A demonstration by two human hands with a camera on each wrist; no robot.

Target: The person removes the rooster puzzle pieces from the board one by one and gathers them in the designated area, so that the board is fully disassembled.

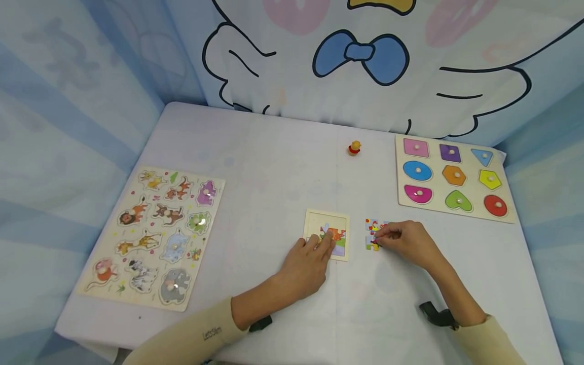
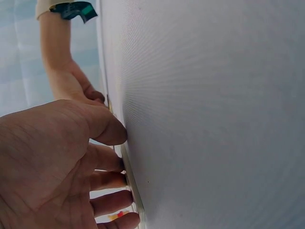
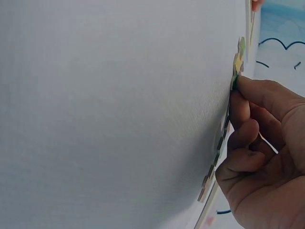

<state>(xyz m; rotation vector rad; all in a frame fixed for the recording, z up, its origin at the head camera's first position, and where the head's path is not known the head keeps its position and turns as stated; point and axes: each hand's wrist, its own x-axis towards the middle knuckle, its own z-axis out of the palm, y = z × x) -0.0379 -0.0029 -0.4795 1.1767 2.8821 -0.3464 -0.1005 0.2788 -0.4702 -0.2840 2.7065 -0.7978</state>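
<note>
Yellow and green show on the thin jigsaw piece [image 3: 239, 59] that we see the right hand [image 1: 410, 246] pinching between thumb and forefinger. It is just above the white table [image 1: 274, 167], beside more jigsaw pieces [image 1: 370, 244] lying to the right of the puzzle tray [image 1: 312, 216]. The left hand [image 1: 304, 268] lies over that tray — fingers extended, their tips resting on the partly filled picture.

We judge the piece light and stiff, probably thin wood or thick board; its narrow tabs look like the likeliest part to chip. We would take it by opposite edges, as its smooth face may slide. The tray seems light too, so we would steady it by its raised rim.

Farther out, we read what looks like "LetsSlim" on the left sleeve [image 1: 182, 342]. On the animal board [image 1: 108, 248] and the shape board [image 1: 403, 200] — pictures and plain shapes — we make out no writing.
</note>
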